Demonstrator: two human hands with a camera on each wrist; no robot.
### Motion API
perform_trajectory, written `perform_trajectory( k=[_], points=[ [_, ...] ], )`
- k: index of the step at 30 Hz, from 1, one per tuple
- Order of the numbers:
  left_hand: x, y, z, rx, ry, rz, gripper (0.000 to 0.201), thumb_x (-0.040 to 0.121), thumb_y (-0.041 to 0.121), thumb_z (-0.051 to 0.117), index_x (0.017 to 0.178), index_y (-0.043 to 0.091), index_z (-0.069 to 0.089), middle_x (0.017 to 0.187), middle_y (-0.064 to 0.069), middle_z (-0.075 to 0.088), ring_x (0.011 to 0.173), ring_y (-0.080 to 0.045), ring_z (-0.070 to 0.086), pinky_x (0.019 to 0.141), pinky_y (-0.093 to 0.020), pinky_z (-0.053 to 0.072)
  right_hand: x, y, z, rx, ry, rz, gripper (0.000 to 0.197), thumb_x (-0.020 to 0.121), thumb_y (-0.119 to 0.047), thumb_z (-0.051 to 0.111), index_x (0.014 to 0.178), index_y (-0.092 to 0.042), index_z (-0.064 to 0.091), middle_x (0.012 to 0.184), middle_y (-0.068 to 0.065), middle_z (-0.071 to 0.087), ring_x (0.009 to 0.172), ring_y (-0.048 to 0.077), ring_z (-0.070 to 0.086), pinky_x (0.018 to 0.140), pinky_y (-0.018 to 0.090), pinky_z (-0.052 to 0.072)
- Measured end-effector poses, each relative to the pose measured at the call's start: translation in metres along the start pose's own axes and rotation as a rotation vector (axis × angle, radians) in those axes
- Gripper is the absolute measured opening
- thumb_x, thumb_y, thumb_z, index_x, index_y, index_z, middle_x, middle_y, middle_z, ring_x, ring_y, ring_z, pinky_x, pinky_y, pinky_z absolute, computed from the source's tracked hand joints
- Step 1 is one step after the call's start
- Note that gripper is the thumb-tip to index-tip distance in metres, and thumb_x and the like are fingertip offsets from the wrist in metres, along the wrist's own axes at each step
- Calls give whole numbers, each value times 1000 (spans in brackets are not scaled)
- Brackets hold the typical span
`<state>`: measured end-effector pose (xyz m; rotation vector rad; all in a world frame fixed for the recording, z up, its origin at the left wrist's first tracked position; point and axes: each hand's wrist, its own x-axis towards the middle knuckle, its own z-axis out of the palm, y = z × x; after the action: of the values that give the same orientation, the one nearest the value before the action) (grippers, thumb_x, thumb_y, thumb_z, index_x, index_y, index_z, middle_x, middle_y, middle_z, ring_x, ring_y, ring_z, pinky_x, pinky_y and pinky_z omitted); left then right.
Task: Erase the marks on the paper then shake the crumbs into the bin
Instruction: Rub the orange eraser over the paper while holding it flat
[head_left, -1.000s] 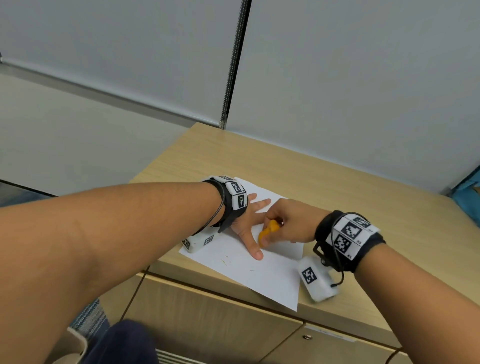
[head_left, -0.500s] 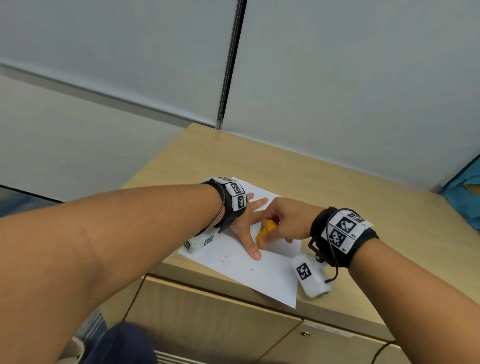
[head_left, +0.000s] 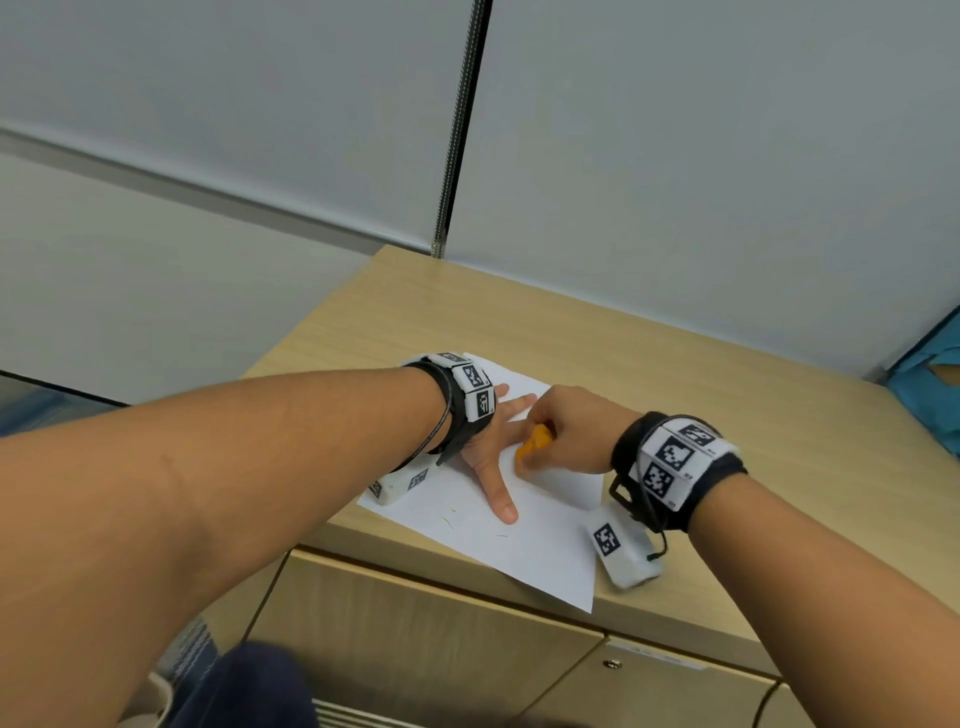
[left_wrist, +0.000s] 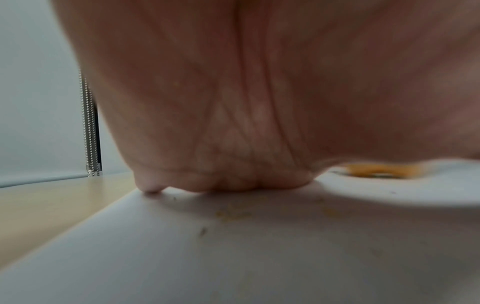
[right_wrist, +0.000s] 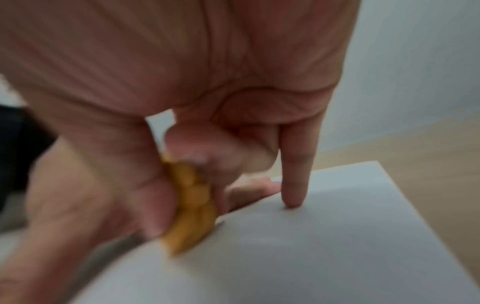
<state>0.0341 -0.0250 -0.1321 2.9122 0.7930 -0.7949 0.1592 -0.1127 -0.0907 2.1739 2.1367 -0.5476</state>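
Head view: the left hand (head_left: 488, 452) stays flat on the paper (head_left: 545, 540), fingers spread; the right hand (head_left: 566, 431) pinches the eraser (head_left: 532, 447), barely shifted between thumb and forefinger, so rubbing goes on. Left wrist: crumbs (left_wrist: 231, 214) lie below the palm. Right wrist: the little finger touches the paper. No bin is visible.
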Motion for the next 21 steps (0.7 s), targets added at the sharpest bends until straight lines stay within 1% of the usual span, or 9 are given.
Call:
perform_trajectory(
  k=[2, 6, 7, 10, 11, 14, 15, 18, 21],
  points=[
    [0, 1, -2, 33, -13, 14, 133, 54, 90, 62, 151, 44, -16, 159, 5, -30, 146, -38, -23, 115, -66, -2, 1, -4, 3, -58, 95, 17, 31, 81, -30, 78, 64, -17, 57, 65, -1, 56, 60, 16, 52, 57, 29, 44],
    [3, 0, -3, 49, -47, 30, 132, 38, 99, 55, 146, 58, -8, 159, 4, -31, 143, -37, -30, 114, -66, -4, -7, -4, 1, 77, -159, -70, 24, 79, -35, 84, 81, -14, 73, 74, -1, 67, 56, 12, 59, 60, 29, 53],
    [3, 0, -2, 41, -49, 20, 134, 36, 99, 55, 146, 58, -10, 158, 4, -32, 144, -36, -30, 113, -67, -4, -7, -3, 0, 72, -140, -62, 22, 80, -35, 83, 81, -16, 73, 73, -1, 67, 56, 12, 60, 61, 30, 53],
    [3, 0, 0, 24, -29, -6, 140, 44, 93, 62, 146, 49, -22, 157, 6, -35, 146, -34, -25, 112, -69, -2, -3, 4, 4, -43, 97, -2, 27, 83, -30, 76, 66, -17, 60, 66, -1, 58, 64, 18, 56, 60, 31, 46],
    [3, 1, -1, 24, -26, -7, 140, 44, 93, 62, 146, 49, -22, 157, 7, -35, 146, -33, -25, 112, -70, -2, -3, 5, 4, -31, 86, -4, 26, 82, -30, 77, 68, -13, 62, 66, -2, 57, 64, 18, 56, 59, 30, 45],
    [0, -1, -2, 8, -36, -18, 137, 40, 95, 61, 145, 55, -18, 157, 6, -34, 146, -33, -26, 112, -69, -2, -6, 6, -1, 63, -129, -41, 32, 77, -36, 85, 82, -7, 73, 64, -8, 60, 54, 11, 56, 57, 27, 48],
    [1, -1, -2, 6, -35, -16, 138, 40, 95, 61, 145, 54, -18, 158, 6, -34, 146, -33, -26, 113, -69, -2, -6, 4, -2, 54, -119, -35, 30, 77, -36, 85, 78, -9, 72, 63, -8, 60, 52, 11, 56, 58, 27, 49],
    [2, 0, -1, 25, -17, 0, 141, 41, 95, 61, 147, 49, -21, 158, 6, -33, 146, -35, -24, 113, -67, -3, -2, 2, 2, -43, 82, -4, 29, 79, -33, 80, 64, -18, 60, 63, -3, 56, 63, 18, 56, 60, 31, 48],
    [0, 0, -2, 16, -22, -9, 135, 45, 93, 62, 147, 51, -16, 159, 5, -30, 146, -34, -25, 113, -67, -1, -5, 0, 1, 7, -96, -48, 27, 79, -34, 83, 81, -10, 73, 68, -2, 62, 61, 15, 58, 59, 29, 50]
  ],
)
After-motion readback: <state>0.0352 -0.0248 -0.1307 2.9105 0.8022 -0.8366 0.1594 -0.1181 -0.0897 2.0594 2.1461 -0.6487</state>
